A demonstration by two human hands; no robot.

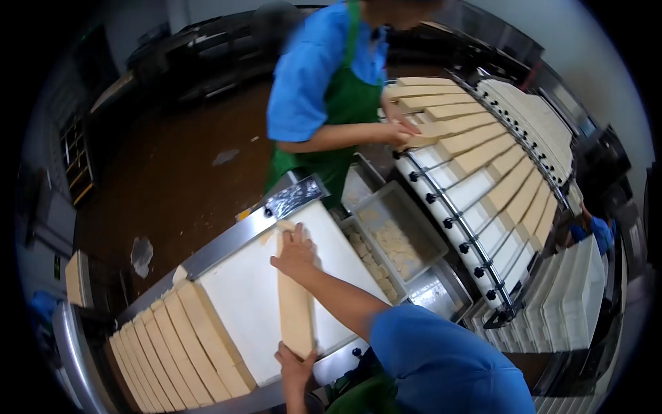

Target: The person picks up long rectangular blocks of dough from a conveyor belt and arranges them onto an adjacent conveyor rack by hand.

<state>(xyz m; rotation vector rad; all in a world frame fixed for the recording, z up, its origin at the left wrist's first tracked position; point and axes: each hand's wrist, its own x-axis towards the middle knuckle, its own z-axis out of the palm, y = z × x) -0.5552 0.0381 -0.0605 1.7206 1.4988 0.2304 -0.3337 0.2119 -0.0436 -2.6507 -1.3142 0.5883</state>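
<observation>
A long, pale dough strip [293,314] lies lengthwise away from me on the white belt [234,286]. My right hand [296,254] grips its far part from above, with the thumb on the left side. At the near end, my left hand [296,369] holds the strip between thumb and fingers. A small dough scrap [284,225] sits just past the far end. To the left on the same belt, several similar dough strips [186,338] stand packed side by side.
Across from me, a co-worker in a green apron [338,117] handles a strip at a second conveyor [476,193] carrying rows of dough strips. Between the conveyors are bins [429,259] with dough pieces. White stacked trays [552,303] stand at right. A metal rail [227,238] edges my belt.
</observation>
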